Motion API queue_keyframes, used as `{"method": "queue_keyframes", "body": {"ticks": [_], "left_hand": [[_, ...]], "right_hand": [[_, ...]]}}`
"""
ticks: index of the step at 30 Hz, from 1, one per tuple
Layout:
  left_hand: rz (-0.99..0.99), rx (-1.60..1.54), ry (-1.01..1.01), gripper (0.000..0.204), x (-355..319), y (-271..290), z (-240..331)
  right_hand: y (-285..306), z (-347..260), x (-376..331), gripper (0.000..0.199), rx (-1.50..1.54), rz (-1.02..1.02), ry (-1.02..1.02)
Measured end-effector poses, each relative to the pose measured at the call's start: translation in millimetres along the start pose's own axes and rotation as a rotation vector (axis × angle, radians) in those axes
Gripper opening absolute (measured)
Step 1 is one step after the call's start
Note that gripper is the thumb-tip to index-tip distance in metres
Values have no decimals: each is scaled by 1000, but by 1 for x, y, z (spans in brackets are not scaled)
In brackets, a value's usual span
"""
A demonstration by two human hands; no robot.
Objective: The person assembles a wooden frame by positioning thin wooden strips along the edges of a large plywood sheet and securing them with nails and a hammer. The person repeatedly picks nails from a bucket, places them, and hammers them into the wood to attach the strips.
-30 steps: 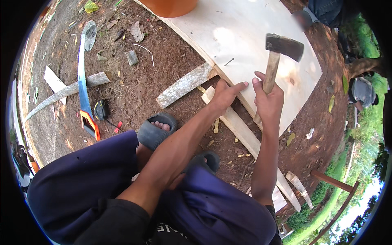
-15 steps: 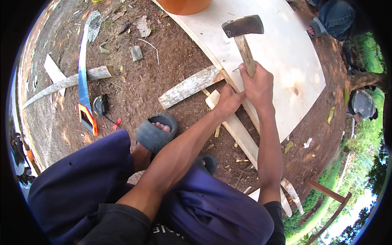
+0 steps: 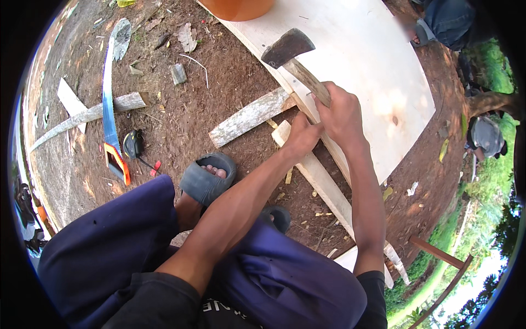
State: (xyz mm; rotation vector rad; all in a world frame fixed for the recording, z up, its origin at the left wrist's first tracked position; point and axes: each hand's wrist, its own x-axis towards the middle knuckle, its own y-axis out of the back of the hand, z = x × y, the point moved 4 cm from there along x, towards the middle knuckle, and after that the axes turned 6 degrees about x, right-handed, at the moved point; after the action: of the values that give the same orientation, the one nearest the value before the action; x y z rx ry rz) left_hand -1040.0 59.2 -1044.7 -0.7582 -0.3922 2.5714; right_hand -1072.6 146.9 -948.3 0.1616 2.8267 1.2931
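Note:
My right hand (image 3: 342,116) is closed round the wooden handle of a hatchet (image 3: 289,48). Its dark metal head is tilted to the left, above the left edge of a pale plywood board (image 3: 383,66). Just below, my left hand (image 3: 303,137) is closed at the wooden strip (image 3: 338,159) along the board's edge; its fingertips are partly hidden. Under that hand a sawn wooden slat (image 3: 320,183) lies on the ground. A bark-covered piece of wood (image 3: 249,118) juts out leftward from the board's edge.
An orange bucket (image 3: 236,8) stands at the board's far end. On the dirt at left lie a handsaw (image 3: 109,109), a long bark-edged strip (image 3: 82,116) and a black tape measure (image 3: 133,144). My sandalled foot (image 3: 210,175) is near the slat. Another person's leg (image 3: 449,22) shows at far right.
The hatchet's head has swung left and slightly down, from upright to slanting over the board's edge. My left hand stays at about the same place on the strip.

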Motion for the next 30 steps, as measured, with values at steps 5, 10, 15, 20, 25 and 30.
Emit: {"method": "queue_keyframes", "body": {"ticks": [5,10,15,20,25,30], "left_hand": [[-8,-78,-37,48,7,5,-19],[-45,-13,-7,56,5,4,-18],[-7,-63,-17,61,0,3,-7],[25,-50,55,64,-7,-1,11],[35,-94,125,63,-5,0,2],[-32,-36,158,45,-6,2,9]], "right_hand": [[-5,-9,-5,23,11,36,101],[-7,0,0,24,-39,31,-27],[-9,6,4,26,35,30,-99],[39,-13,13,24,274,294,-132],[83,-49,29,27,324,243,-81],[20,-6,6,27,138,74,-166]]}}
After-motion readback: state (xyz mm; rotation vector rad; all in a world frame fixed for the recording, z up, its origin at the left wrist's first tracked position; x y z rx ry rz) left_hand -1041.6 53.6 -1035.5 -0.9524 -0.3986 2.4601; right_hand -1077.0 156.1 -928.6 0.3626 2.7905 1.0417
